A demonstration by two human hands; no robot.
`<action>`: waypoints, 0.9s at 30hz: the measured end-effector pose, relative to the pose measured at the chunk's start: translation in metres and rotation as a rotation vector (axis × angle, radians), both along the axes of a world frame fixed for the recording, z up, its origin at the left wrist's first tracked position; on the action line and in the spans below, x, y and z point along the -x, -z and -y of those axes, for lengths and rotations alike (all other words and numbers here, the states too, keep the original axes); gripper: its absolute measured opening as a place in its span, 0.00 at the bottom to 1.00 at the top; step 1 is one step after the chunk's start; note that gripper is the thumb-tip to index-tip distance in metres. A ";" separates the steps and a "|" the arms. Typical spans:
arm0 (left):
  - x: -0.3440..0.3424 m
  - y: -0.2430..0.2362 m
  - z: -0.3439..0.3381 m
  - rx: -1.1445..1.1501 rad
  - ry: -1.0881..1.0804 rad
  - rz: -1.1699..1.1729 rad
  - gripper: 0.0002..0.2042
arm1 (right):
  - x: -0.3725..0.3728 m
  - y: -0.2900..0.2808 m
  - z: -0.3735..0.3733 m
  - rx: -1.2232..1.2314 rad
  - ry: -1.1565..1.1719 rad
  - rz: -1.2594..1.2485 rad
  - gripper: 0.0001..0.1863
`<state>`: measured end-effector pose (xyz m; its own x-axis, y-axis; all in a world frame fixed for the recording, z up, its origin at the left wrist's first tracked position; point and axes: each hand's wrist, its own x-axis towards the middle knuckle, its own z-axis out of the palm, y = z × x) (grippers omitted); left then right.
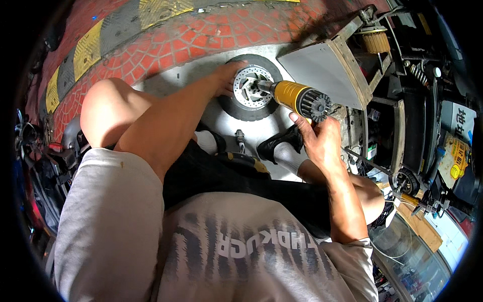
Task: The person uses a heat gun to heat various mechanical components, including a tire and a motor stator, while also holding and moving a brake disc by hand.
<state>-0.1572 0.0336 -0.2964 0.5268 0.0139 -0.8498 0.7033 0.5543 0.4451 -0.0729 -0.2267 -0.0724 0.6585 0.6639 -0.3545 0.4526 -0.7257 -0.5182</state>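
Note:
A small wheel (236, 111) with a black tyre lies on the pale floor in front of me, its drilled brake disc (245, 100) facing up. My left hand (226, 78) grips the wheel's left side, with fingers over the tyre and by the disc. In my right hand (323, 141) is a yellow-and-black power driver (291, 94), held on its side. Its metal nose points left and reaches the middle of the disc; whether the tip is seated on a bolt I cannot tell. The driver's handle is mostly hidden by my hand.
Between my feet lies a small metal tool (240, 136), its kind unclear. A grey panel on a wooden frame (322, 70) stands right of the wheel. Beyond are red paving (186, 43) and a yellow-and-black kerb strip (118, 25). Parts and a glass case (407, 246) crowd the right.

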 end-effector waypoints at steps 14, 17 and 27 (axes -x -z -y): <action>-0.015 0.009 0.013 0.179 -0.096 0.102 0.27 | -0.008 0.003 -0.003 0.023 0.009 0.005 0.24; -0.016 0.040 0.013 0.189 -0.077 0.146 0.27 | -0.009 0.006 -0.003 0.008 -0.003 0.006 0.24; -0.017 0.026 0.013 0.088 0.007 0.110 0.29 | -0.006 0.007 -0.002 -0.032 -0.003 -0.009 0.19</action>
